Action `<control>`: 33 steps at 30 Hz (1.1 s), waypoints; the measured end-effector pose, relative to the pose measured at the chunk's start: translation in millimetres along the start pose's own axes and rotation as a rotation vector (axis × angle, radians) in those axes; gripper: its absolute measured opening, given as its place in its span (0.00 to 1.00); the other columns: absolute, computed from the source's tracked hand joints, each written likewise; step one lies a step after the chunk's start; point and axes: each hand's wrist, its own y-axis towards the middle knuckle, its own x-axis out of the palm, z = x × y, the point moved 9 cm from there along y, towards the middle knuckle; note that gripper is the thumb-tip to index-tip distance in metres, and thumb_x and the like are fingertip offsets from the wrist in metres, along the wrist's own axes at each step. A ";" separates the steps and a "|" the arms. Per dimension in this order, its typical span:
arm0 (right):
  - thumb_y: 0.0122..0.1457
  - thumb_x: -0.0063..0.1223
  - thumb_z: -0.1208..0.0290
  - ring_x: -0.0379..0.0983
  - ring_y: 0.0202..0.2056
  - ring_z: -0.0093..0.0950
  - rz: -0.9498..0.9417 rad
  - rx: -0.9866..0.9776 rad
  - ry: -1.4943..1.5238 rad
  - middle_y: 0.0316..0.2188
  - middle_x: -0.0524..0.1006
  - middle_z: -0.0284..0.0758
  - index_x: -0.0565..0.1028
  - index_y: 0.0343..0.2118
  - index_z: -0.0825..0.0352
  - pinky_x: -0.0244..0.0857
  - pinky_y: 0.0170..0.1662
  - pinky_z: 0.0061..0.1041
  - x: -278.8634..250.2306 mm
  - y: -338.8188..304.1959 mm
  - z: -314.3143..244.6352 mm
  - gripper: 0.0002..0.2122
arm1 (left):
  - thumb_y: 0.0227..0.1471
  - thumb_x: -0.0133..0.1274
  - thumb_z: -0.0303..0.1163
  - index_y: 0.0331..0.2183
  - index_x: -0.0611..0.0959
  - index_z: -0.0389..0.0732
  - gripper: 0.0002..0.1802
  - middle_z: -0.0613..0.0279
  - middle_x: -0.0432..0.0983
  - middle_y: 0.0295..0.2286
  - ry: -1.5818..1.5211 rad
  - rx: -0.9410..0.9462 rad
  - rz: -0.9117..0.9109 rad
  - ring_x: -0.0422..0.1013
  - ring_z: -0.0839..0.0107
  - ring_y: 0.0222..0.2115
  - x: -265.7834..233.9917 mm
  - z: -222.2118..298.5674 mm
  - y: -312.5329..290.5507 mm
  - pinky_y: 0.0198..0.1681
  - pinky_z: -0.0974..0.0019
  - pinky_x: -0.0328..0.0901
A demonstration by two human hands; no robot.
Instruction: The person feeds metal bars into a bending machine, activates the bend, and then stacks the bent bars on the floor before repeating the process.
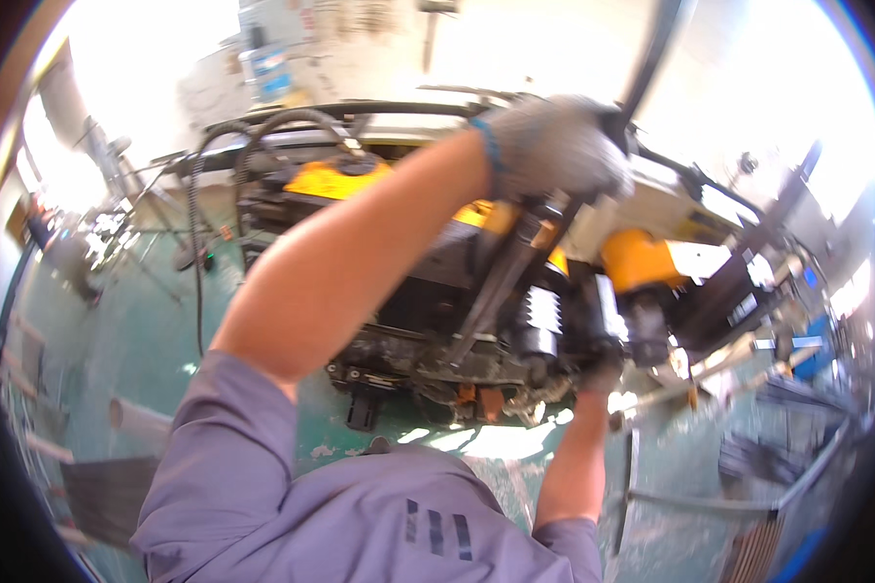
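My left hand (559, 146), in a grey glove with a blue cuff, is raised over a black and yellow machine (428, 291). Its fingers look curled beside a dark upright bar (651, 63); what they close round is blurred. Just below this glove, a dark metal rod (496, 291) slants down to the left across the machine. Lower and to the right, my right hand (598, 374) reaches to the underside of a black cylindrical part (603, 311); its fingers are hidden and smeared. Next to it stands another black cylinder with bright ridges (542, 321).
A yellow housing (642, 257) sits at the machine's right, beside a thick dark beam (749, 262). Ribbed hoses (243, 155) loop at its left end. A clear bottle with a blue label (267, 73) stands behind. A metal rail frame (710, 503) is at lower right on the green floor (156, 321).
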 end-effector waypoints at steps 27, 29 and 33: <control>0.57 0.60 0.84 0.81 0.43 0.27 0.087 0.403 0.615 0.44 0.84 0.38 0.84 0.47 0.78 0.75 0.47 0.27 13.6 -16.1 -22.7 0.14 | 0.53 0.66 0.34 0.50 0.83 0.36 0.24 0.53 0.85 0.37 0.124 -0.233 0.008 0.83 0.60 0.41 2.7 6.4 -5.7 0.51 0.58 0.76; 0.57 0.61 0.83 0.81 0.43 0.27 0.109 0.494 0.699 0.43 0.85 0.38 0.84 0.47 0.78 0.75 0.47 0.27 10.4 -18.2 -35.0 0.14 | 0.52 0.66 0.33 0.50 0.83 0.36 0.24 0.53 0.84 0.37 0.182 -0.260 0.020 0.82 0.60 0.42 5.6 11.1 -3.9 0.52 0.58 0.76; 0.60 0.60 0.79 0.81 0.41 0.29 0.086 0.597 0.987 0.43 0.84 0.36 0.83 0.47 0.76 0.74 0.45 0.32 12.0 -30.3 -61.4 0.13 | 0.53 0.65 0.35 0.48 0.84 0.40 0.20 0.59 0.84 0.36 0.245 -0.240 -0.010 0.81 0.64 0.41 15.2 23.9 -3.5 0.52 0.59 0.75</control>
